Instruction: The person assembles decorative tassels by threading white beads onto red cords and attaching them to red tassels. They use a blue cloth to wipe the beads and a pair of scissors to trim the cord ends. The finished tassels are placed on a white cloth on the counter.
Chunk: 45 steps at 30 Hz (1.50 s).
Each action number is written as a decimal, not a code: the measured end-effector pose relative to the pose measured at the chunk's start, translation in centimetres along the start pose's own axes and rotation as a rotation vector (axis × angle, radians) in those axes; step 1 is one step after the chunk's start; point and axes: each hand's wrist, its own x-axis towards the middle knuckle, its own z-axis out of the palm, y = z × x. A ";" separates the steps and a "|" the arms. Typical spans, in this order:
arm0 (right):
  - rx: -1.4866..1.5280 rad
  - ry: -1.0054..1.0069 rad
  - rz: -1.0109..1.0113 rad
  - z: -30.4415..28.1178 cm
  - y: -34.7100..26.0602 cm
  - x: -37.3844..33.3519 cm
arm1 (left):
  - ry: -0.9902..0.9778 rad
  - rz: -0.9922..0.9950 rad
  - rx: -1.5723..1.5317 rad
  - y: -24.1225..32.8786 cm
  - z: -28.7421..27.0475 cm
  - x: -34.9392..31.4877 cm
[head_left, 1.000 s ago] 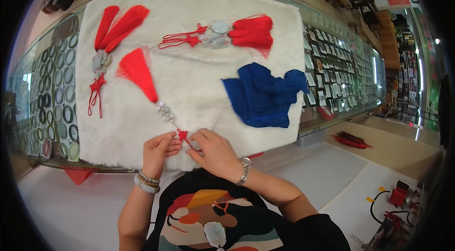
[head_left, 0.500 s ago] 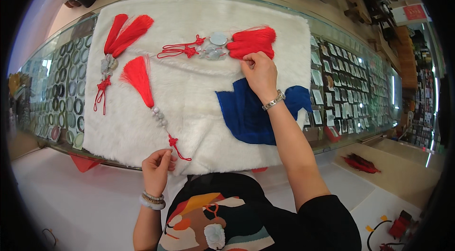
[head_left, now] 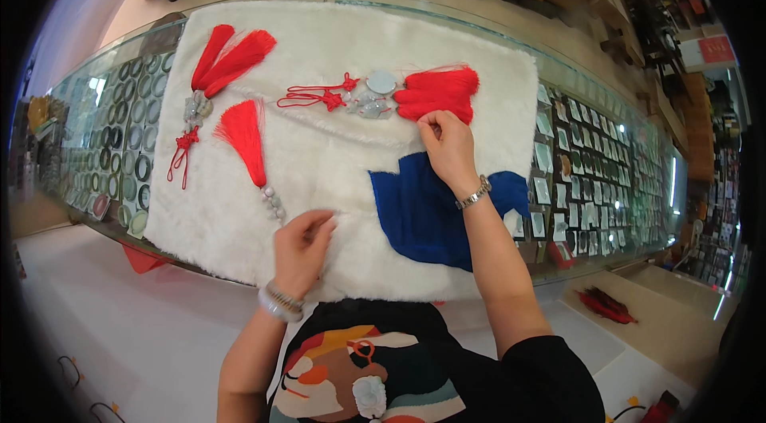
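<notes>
My right hand (head_left: 451, 150) is closed in a pinch at the lower edge of a bunch of red tassels (head_left: 439, 94); whatever its fingertips hold is too small to make out. These tassels hang from two pale stone pendants with red knotted cords (head_left: 319, 96). My left hand (head_left: 302, 243), slightly blurred, is over the white fur cloth (head_left: 239, 239), fingers loosely bent and apart, apparently holding nothing. It covers the corded end of a single red tassel (head_left: 246, 140) with grey-white beads (head_left: 272, 201). A blue cloth (head_left: 423, 219) lies below my right hand and wrist.
At the far left lies another ornament with two red tassels (head_left: 231, 60), a carved grey stone (head_left: 197, 108) and a red knot. Beneath the fur cloth is a glass display case, with bangles (head_left: 120, 136) on the left and small pieces on white cards (head_left: 586, 175) on the right.
My left hand has moved up and right from the cord end onto the fur cloth, now covering that cord. My right hand stays pinched by the tassels. The whole view has shifted slightly.
</notes>
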 end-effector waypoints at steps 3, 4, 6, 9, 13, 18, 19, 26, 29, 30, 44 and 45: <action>0.057 -0.031 0.035 -0.4 -0.2 0.3 | 0.009 0.467 0.197 2.1 3.8 5.5; 0.074 -0.038 0.046 -0.6 -0.1 0.5 | 0.042 0.601 0.224 2.9 5.2 7.7; 0.124 -0.075 0.076 -0.9 0.1 1.1 | 0.110 0.766 0.240 4.5 7.8 12.0; 0.227 -0.146 0.129 -1.3 0.6 1.8 | 0.119 0.817 0.357 5.3 9.8 15.8; 0.449 -0.298 0.305 -2.4 1.5 2.6 | 0.081 0.770 0.410 4.7 10.4 17.2; 0.634 -0.402 0.513 -4.3 2.2 2.9 | 0.093 0.801 0.368 4.3 10.5 17.5; 0.634 -0.379 0.517 -4.5 2.3 2.8 | 0.089 0.792 0.369 4.3 10.5 17.6; 0.680 -0.328 0.549 -5.9 2.5 1.7 | 0.067 0.739 0.364 4.5 10.6 17.6; 0.643 -0.402 0.544 -5.8 2.5 1.1 | 0.068 0.742 0.368 4.5 10.5 17.6; 0.626 -0.435 0.531 -5.7 2.5 1.0 | 0.063 0.741 0.368 4.5 10.5 17.6; 0.485 -0.517 0.588 -5.5 1.3 -0.5 | 0.065 0.797 0.346 4.1 10.3 17.5; 0.485 -0.518 0.606 -5.6 1.2 -0.6 | 0.065 0.795 0.343 4.1 10.3 17.6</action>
